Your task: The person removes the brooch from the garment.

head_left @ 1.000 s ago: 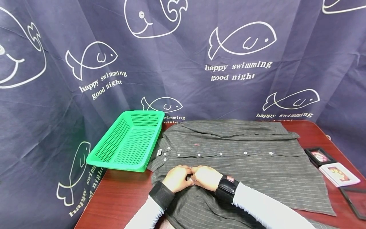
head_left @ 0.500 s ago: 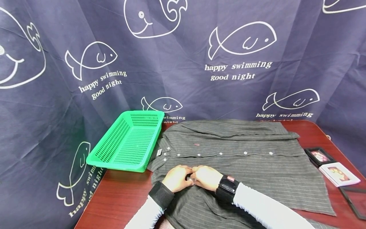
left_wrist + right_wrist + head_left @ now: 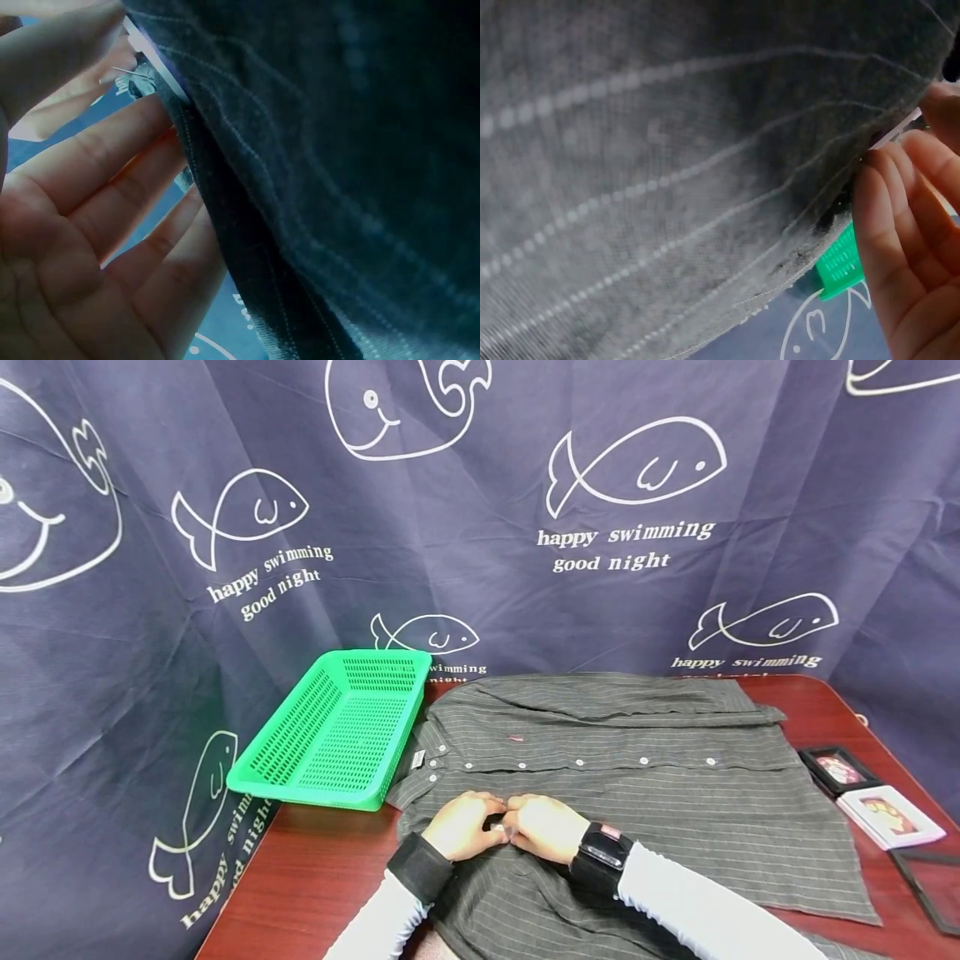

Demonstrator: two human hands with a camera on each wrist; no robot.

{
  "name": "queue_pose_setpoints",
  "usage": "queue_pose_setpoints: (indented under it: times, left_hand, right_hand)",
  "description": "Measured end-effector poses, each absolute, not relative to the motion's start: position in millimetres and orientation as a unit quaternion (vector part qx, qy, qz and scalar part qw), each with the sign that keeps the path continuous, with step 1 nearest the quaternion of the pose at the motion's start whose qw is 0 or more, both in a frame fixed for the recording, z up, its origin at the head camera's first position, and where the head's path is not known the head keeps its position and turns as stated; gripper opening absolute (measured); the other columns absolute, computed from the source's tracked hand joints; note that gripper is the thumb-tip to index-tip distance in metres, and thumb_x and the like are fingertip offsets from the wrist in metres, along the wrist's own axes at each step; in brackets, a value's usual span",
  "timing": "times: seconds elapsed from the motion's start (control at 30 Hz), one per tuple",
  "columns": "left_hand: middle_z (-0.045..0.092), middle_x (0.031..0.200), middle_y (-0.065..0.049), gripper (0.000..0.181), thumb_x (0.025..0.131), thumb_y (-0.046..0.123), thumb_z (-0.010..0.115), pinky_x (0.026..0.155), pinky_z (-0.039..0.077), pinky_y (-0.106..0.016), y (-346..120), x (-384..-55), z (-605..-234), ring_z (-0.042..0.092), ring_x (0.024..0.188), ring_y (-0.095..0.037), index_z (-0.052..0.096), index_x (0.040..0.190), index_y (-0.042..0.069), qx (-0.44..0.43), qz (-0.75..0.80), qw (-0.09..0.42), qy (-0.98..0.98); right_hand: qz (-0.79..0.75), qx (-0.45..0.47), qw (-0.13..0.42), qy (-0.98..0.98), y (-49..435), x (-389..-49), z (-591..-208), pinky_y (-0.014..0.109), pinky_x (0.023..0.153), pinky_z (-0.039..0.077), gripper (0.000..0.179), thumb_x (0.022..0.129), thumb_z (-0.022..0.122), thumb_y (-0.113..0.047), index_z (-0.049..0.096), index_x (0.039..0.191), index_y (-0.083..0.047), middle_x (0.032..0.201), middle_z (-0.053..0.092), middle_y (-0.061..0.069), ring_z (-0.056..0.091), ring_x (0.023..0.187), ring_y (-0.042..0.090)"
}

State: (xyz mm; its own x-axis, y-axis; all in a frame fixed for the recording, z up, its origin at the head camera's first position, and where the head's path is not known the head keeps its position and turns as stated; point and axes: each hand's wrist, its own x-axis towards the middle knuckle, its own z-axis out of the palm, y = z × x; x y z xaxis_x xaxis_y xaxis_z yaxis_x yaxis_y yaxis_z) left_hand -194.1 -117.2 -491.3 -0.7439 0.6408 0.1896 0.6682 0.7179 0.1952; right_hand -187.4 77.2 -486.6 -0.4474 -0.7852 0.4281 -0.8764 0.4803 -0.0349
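A dark grey pinstriped button-up shirt (image 3: 675, 810) lies spread out in the head view, collar to the left and white buttons along its placket. My left hand (image 3: 459, 828) and right hand (image 3: 546, 828) meet over its near side, fingertips close together, pinching a raised fold of cloth. Between them shows a small, thin pale piece (image 3: 498, 828). In the left wrist view this pale piece (image 3: 159, 60) runs along the fabric edge, beside my thumb; I cannot tell what it is. My right fingers (image 3: 877, 210) bend at the cloth's edge, their tips partly hidden.
A green plastic basket (image 3: 345, 735) stands left of the collar on the red-brown table (image 3: 322, 877). At the right edge lie a black picture frame (image 3: 840, 768), a white one (image 3: 888, 817) and another dark-edged frame (image 3: 930, 893). A blue printed curtain (image 3: 480, 568) hangs behind.
Both hands stay at the same fold. My right hand has shifted slightly to the right, and a little more of the pale piece shows between the fingers.
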Motion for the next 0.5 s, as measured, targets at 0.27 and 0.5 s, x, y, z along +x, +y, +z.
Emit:
queue_pose_setpoints:
  times: [0.27,0.5]
  left_hand:
    - [0.073,0.111,-0.002,0.031,0.085,0.027,0.072,0.093,0.052,-0.032,-116.6,-194.3,-489.5,0.067,0.106,-0.020,0.073,0.111,0.010,-0.355,-0.135,0.050,-0.924]
    - [0.073,0.113,-0.002,0.033,0.086,0.030,0.072,0.094,0.052,-0.032,-117.5,-194.4,-490.3,0.067,0.107,-0.020,0.073,0.112,0.010,-0.358,-0.130,0.051,-0.923]
  right_hand:
    - [0.071,0.488,0.210,-0.844,75.4,-184.0,-487.9,0.022,0.062,0.047,0.015,0.068,0.078,-0.010,0.066,0.068,-0.018,0.072,0.054,-0.007,0.056,0.066,0.010]
    - [0.000,0.491,0.255,-0.833,73.8,-184.0,-488.6,0.021,0.059,0.046,0.015,0.069,0.078,-0.016,0.064,0.064,-0.019,0.070,0.054,-0.007,0.055,0.063,0.010]
